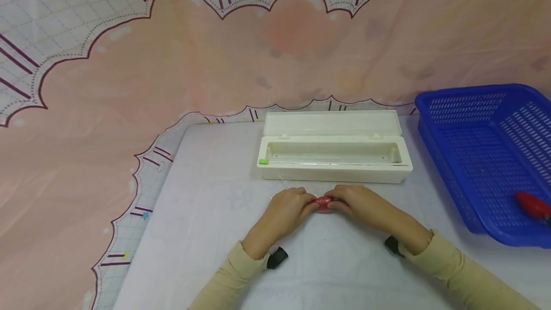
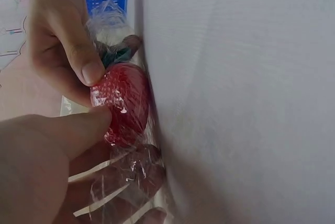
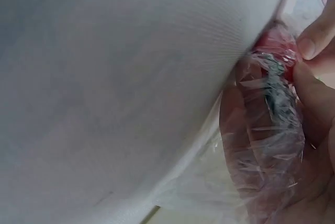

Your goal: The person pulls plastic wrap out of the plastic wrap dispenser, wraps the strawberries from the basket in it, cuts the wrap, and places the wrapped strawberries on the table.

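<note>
A red strawberry (image 1: pixel 324 204) with a green cap is wrapped in clear cling film (image 2: pixel 137 170), low over the white table. My left hand (image 1: pixel 285 212) grips it at its left end; in the left wrist view the thumb lies on its red side and the fingers sit behind the loose film. From the other side my right hand (image 1: pixel 363 208) pinches it close to the green cap (image 2: pixel 118 55). Gathered film trails past the cap over the right hand's fingers in the right wrist view. Both hands nearly meet at the fruit.
Just beyond the hands stands a long white box (image 1: pixel 336 174) with its lid (image 1: pixel 331 123) raised at the back and a green tab (image 1: pixel 263 161) on its left corner. To the right is a blue basket (image 1: pixel 456 185) with another red item (image 1: pixel 533 204) in it.
</note>
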